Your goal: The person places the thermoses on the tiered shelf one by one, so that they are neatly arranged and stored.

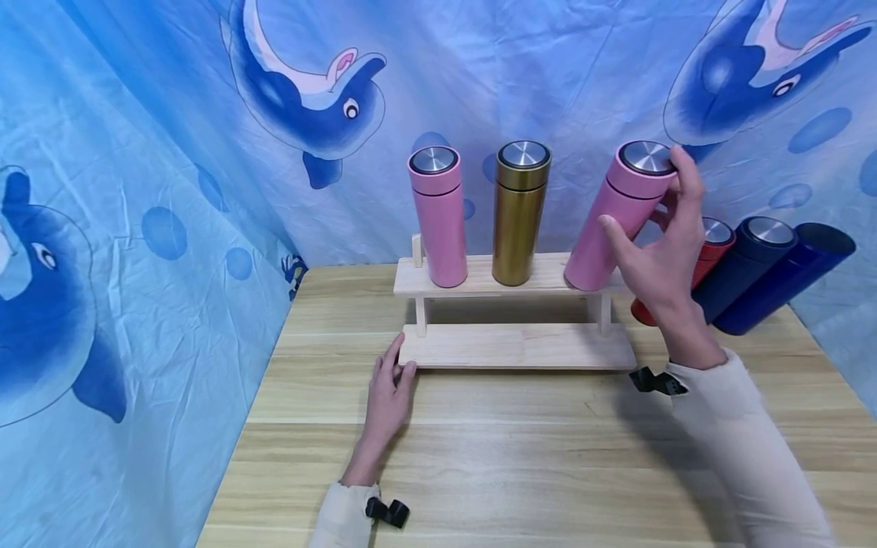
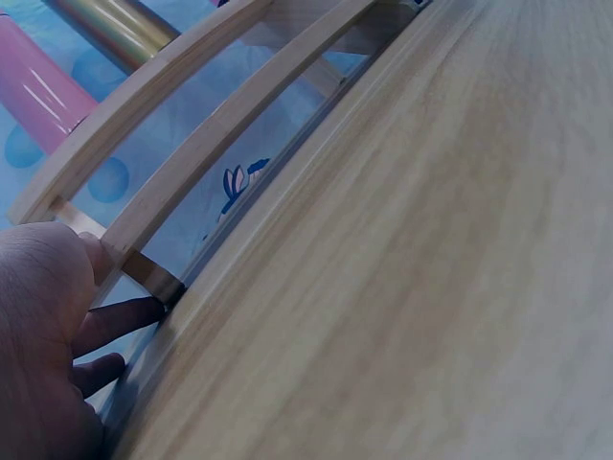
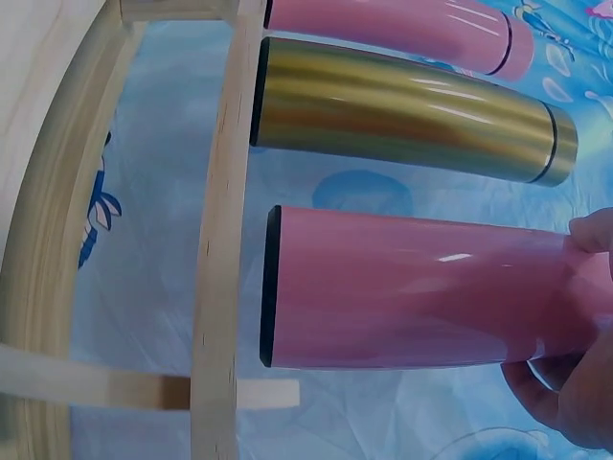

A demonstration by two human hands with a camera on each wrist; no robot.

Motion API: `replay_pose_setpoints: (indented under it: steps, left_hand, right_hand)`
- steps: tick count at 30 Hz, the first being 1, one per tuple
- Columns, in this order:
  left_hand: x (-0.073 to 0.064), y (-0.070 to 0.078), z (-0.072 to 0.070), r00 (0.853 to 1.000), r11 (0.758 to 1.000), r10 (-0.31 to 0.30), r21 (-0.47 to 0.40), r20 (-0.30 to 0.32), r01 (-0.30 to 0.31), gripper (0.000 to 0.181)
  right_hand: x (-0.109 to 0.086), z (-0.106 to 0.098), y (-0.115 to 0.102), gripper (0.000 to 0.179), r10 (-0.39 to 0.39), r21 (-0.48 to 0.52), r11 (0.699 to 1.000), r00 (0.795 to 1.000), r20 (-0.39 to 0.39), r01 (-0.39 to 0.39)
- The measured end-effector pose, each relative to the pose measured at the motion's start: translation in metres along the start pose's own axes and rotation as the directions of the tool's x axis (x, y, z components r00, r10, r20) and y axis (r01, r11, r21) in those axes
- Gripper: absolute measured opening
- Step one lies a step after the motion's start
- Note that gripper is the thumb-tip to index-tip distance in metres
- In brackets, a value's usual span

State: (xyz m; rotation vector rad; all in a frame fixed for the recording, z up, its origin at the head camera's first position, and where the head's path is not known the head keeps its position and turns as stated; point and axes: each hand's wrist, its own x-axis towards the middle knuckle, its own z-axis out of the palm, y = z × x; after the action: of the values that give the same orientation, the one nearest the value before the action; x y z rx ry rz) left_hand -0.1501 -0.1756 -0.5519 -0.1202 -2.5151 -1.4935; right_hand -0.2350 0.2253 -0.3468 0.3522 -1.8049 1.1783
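Observation:
My right hand (image 1: pixel 661 255) grips a pink thermos bottle (image 1: pixel 620 202) near its lid, thumb on one side and fingers on the other. The bottle leans to the right in the head view. Its dark base hangs close over the right part of the upper shelf of a two-tier wooden rack (image 1: pixel 514 346). At the rack's lower left corner, my left hand (image 1: pixel 389 399) holds the end of the bottom shelf, fingers along its side. A second pink thermos (image 1: pixel 438 221) and a gold thermos (image 1: pixel 521 221) stand upright on the upper shelf.
Right of the rack, a red thermos (image 1: pixel 709 247), a dark blue thermos (image 1: pixel 743 266) and a glossy blue one (image 1: pixel 788 278) stand close together, partly behind my right hand. The wooden table (image 1: pixel 507 457) extends toward me. A blue dolphin-print cloth (image 1: pixel 548 76) hangs behind and beside it.

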Motion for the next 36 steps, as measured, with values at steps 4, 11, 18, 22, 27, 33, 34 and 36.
replay_pose_setpoints:
  steps: [4,11,18,22,27,33,34,36]
  left_hand:
    - [0.0,0.001,0.0,1.0,1.0,-0.015,-0.001,0.004,0.015,0.061]
    - [0.0,0.0,0.001,1.0,1.0,-0.022,-0.002,0.003,0.022,0.061]
    - [0.0,0.0,0.0,1.0,1.0,-0.024,-0.001,0.0,0.024,0.061]
    - [0.0,0.001,0.0,0.999,0.999,-0.048,0.005,0.006,0.048,0.061]
    - [0.0,0.002,-0.001,0.998,0.998,-0.068,0.003,0.017,0.068,0.061]
    - [-0.001,0.003,-0.001,0.998,0.998,-0.061,0.008,0.011,0.061,0.061]
    - [-0.001,0.002,-0.001,0.998,0.998,-0.059,0.009,0.011,0.059,0.061]
    - [-0.001,0.001,-0.001,0.999,0.999,-0.051,0.011,0.009,0.051,0.061]
  right_hand:
    - [0.002,0.009,0.002,0.088,0.001,-0.024,1.0,1.0,0.014,-0.001]
    - [0.001,0.017,0.005,0.088,0.004,-0.025,1.0,1.0,0.022,-0.004]
    - [0.001,0.02,0.01,0.091,0.013,-0.039,0.999,0.999,0.044,-0.011]
    - [0.002,0.019,0.011,0.093,0.046,-0.072,0.997,0.997,0.057,-0.041]
    - [0.004,0.02,0.013,0.093,0.061,-0.096,0.994,0.995,0.077,-0.054]
    - [0.005,0.021,0.015,0.092,0.052,-0.106,0.994,0.992,0.111,-0.041]
    - [0.004,0.021,0.015,0.093,0.05,-0.106,0.994,0.992,0.115,-0.038]
    - [0.004,0.02,0.014,0.094,0.049,-0.105,0.994,0.991,0.124,-0.036]
